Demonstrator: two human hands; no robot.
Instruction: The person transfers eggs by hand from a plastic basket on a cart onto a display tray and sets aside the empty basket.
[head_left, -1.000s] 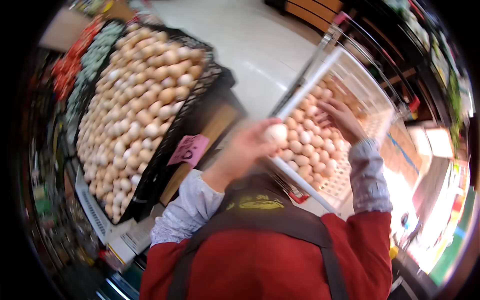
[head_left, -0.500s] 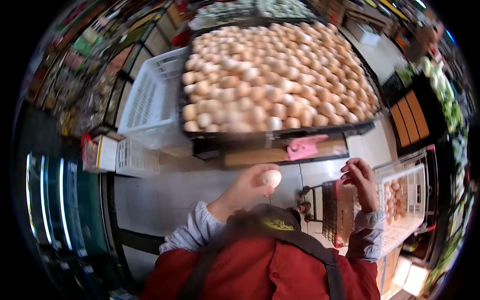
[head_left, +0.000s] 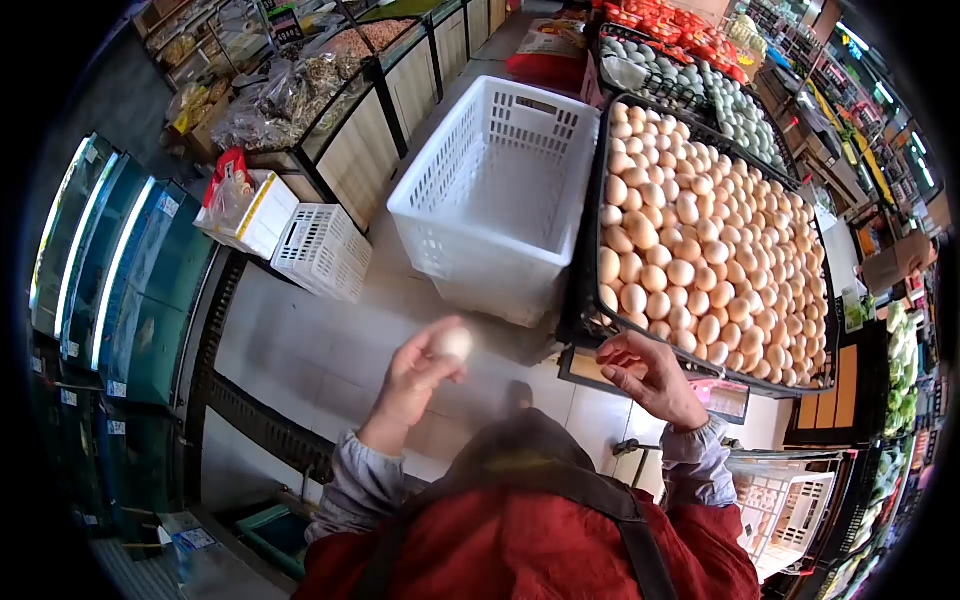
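Observation:
My left hand [head_left: 413,376] holds a pale egg [head_left: 453,344] between thumb and fingers, over the floor in front of a white plastic crate [head_left: 487,236]. No eggs show inside that crate. My right hand [head_left: 655,378] has its fingers curled but apart and holds nothing; it is beside the near edge of a black tray [head_left: 632,322] heaped with brown eggs [head_left: 712,250]. A pink sign [head_left: 712,390] hangs below the tray, partly behind my right hand.
A shopping cart [head_left: 765,490] with a white basket stands at the lower right. Greenish eggs [head_left: 740,118] lie behind the brown ones. Fish tanks [head_left: 120,275] line the left. A small white crate [head_left: 322,252] sits on the floor, near shelves of bagged goods [head_left: 285,105].
The view has turned left, away from the cart basket of eggs and towards the white crate. My left hand still holds the egg. My right hand has left the basket.

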